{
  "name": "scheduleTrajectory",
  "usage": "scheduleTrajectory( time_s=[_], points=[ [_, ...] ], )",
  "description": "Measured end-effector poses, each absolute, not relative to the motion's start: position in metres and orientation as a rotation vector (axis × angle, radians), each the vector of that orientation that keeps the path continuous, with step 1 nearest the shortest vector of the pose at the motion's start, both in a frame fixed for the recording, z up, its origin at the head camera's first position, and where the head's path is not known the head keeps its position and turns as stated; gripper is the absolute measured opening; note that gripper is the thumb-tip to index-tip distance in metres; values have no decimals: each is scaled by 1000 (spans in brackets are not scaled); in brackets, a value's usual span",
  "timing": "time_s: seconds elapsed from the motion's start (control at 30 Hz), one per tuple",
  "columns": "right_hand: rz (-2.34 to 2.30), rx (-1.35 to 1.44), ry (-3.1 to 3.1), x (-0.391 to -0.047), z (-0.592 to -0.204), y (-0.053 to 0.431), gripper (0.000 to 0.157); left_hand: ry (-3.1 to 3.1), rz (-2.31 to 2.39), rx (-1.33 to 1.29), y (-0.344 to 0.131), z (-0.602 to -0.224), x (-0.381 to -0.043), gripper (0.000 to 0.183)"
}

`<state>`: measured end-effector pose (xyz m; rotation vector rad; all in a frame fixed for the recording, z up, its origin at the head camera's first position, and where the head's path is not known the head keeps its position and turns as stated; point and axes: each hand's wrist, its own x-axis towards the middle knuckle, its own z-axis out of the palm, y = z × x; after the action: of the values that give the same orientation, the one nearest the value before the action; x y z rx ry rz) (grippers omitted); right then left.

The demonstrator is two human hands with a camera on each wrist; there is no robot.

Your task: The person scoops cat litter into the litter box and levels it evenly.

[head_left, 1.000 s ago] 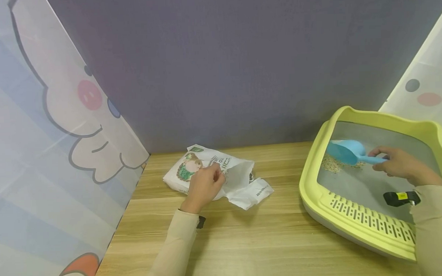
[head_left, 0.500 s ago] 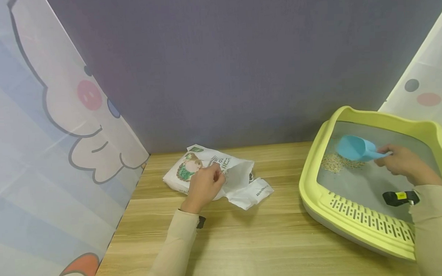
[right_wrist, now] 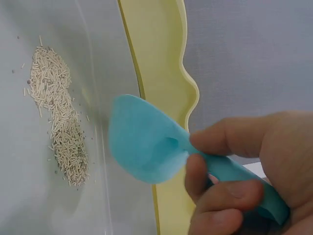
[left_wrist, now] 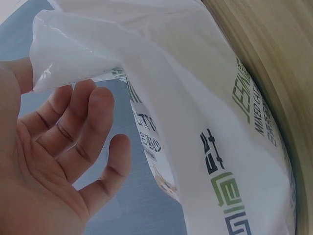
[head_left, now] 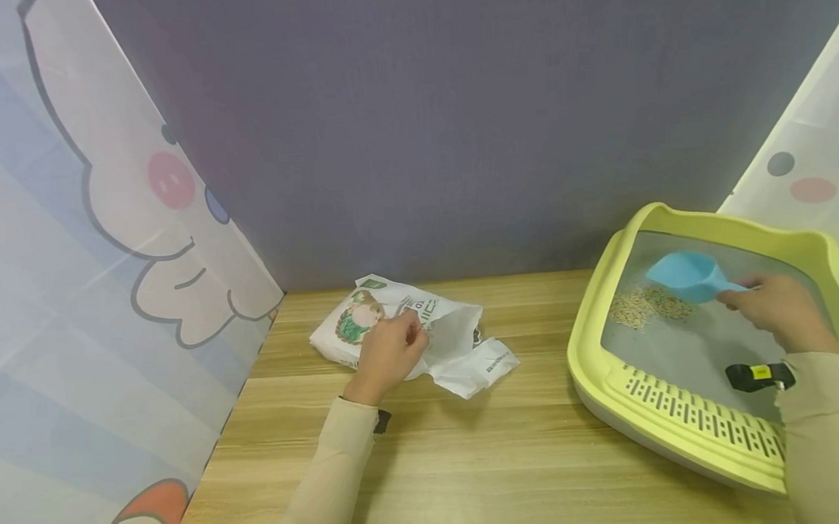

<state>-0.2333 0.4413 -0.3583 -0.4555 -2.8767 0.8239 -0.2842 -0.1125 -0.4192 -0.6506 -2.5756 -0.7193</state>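
Note:
My right hand grips the handle of a light blue scoop, raised above the floor of a yellow-rimmed litter box. In the right wrist view the scoop's bowl shows no litter in it. A small heap of pale litter pellets lies on the grey floor of the box. At the table's middle, my left hand pinches the torn edge of a white cat litter bag lying on its side. In the left wrist view the other fingers curl loosely beside the bag.
The wooden table runs between the bag and the box. A dark grey panel stands behind them. Cartoon-printed curtains close off the left and right sides. A slotted yellow step lies along the box's near side.
My right hand has lifted and tipped the scoop, moving it to the right away from the litter heap, which is more exposed now. My left hand and the bag have stayed in place.

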Motion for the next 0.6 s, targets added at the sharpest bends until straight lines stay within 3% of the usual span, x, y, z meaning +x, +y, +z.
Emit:
scheduleTrajectory(
  time_s=[0.6],
  points=[
    [921, -751, -2589, -222, -347, 426, 70, -2556, -721, -656, -114, -417, -283, 18]
  ],
)
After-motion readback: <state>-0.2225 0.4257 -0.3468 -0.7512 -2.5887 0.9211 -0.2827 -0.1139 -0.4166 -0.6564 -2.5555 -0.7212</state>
